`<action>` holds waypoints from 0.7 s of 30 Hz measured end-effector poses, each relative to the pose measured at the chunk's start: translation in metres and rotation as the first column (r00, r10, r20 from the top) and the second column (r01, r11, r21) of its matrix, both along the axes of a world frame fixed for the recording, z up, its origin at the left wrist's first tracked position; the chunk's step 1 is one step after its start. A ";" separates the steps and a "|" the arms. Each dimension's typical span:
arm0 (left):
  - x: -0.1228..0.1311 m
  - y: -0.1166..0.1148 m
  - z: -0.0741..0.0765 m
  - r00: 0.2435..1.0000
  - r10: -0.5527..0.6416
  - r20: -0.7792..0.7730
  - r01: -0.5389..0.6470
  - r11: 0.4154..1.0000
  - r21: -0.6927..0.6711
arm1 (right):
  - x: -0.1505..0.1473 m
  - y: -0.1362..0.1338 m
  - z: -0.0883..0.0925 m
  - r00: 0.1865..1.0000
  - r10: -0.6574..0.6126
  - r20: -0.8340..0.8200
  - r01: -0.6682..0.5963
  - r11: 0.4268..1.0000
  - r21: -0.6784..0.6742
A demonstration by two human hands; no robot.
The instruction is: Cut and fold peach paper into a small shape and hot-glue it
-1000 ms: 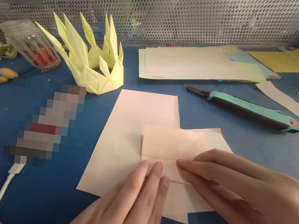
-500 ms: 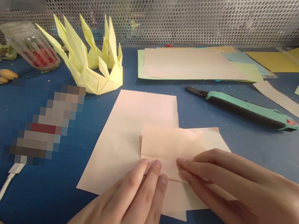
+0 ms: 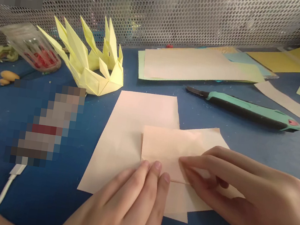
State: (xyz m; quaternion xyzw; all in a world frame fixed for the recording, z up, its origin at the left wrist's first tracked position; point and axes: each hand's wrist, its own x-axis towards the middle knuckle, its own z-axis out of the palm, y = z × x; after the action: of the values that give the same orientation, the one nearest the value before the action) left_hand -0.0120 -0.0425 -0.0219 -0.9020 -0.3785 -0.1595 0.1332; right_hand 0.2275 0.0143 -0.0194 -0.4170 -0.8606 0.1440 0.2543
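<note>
A small peach paper piece (image 3: 170, 147), folded over on itself, lies on a larger peach sheet (image 3: 130, 132) on the blue table. My left hand (image 3: 131, 203) presses its fingertips flat on the folded piece's near edge. My right hand (image 3: 242, 192) comes in from the right, its fingertips pinching the fold beside the left fingers, slightly lifted. Both hands touch the same folded paper.
A green and black utility knife (image 3: 250, 111) lies behind the paper. A yellow spiky folded paper shape (image 3: 95, 64) stands at the back left. Stacked sheets (image 3: 198, 67) lie at the back, loose paper strips (image 3: 285, 100) to the right, and a white cable (image 3: 7, 185) at the front left.
My right hand's fingers have curled up a little on the fold. The left hand and the paper have barely shifted.
</note>
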 end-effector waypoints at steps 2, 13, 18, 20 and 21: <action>-0.001 0.002 0.001 1.000 -0.029 0.002 0.029 0.999 0.013 | 0.000 0.000 -0.001 1.000 -0.010 0.016 0.010 1.000 -0.002; 0.002 0.002 0.005 0.999 0.011 -0.039 -0.010 1.000 0.023 | 0.001 0.002 0.002 0.999 -0.004 0.037 0.006 0.999 -0.042; 0.005 0.001 0.000 1.000 0.029 0.010 -0.029 0.999 0.040 | 0.002 0.001 0.001 0.999 0.011 0.049 -0.008 0.999 -0.048; 0.007 0.000 -0.001 0.999 0.034 0.024 -0.036 0.998 0.050 | 0.003 0.001 0.001 0.997 0.010 0.073 -0.006 0.999 -0.047; 0.007 0.000 -0.002 0.999 0.035 0.028 -0.036 0.998 0.050 | 0.004 0.001 0.001 0.996 0.011 0.085 -0.007 0.999 -0.047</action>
State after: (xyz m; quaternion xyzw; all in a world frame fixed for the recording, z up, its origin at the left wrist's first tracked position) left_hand -0.0051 -0.0427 -0.0235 -0.8892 -0.3921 -0.1788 0.1537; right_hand 0.2312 0.0151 -0.0182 -0.4248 -0.8689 0.1474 0.2070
